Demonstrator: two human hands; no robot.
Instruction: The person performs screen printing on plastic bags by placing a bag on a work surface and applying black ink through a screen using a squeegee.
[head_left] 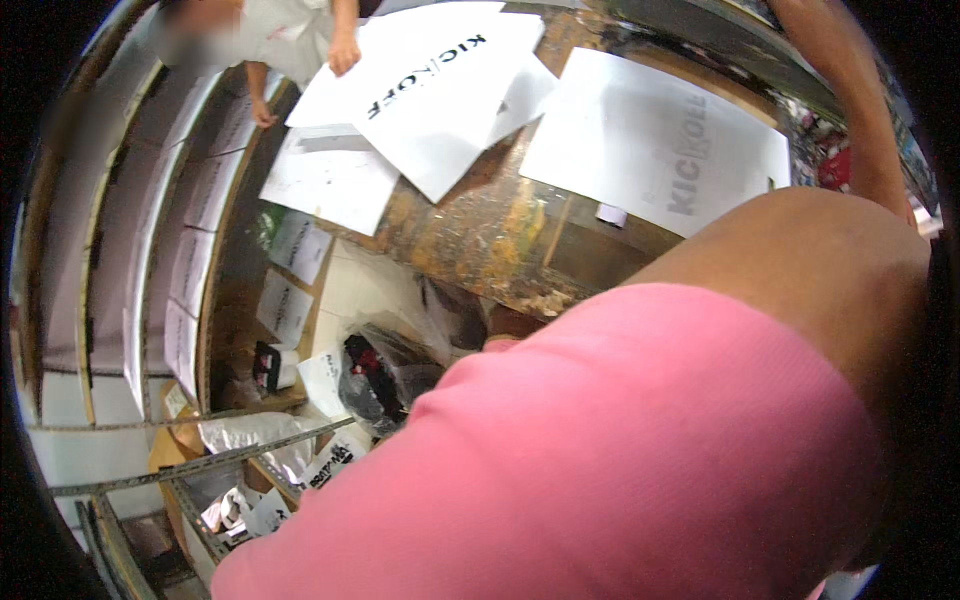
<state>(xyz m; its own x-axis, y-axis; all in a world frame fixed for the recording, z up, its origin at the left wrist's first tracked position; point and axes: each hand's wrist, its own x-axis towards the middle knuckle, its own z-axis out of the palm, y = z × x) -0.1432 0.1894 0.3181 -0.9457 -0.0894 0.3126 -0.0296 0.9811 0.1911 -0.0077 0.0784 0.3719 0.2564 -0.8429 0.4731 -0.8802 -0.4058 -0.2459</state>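
Neither of my hands shows. My pink sleeve [600,460] fills the lower right, and my bare arm [850,150] bends up along the right rim and leaves the picture at the top. Beyond it stands a paint-stained worktable [490,240] with large white printed sheets on it: one at the right [640,130], one at the top middle [440,80], and a plainer one [330,180] hanging over the table's left edge. At the top left another person in a white top rests one hand [343,52] on the top middle sheet; their other hand [262,112] is lower down.
Shelving [150,250] with rows of white boxes runs down the left side. Below the table lie plastic bags [375,375], cartons and printed packets [330,465]. A metal rack frame [190,465] crosses the lower left.
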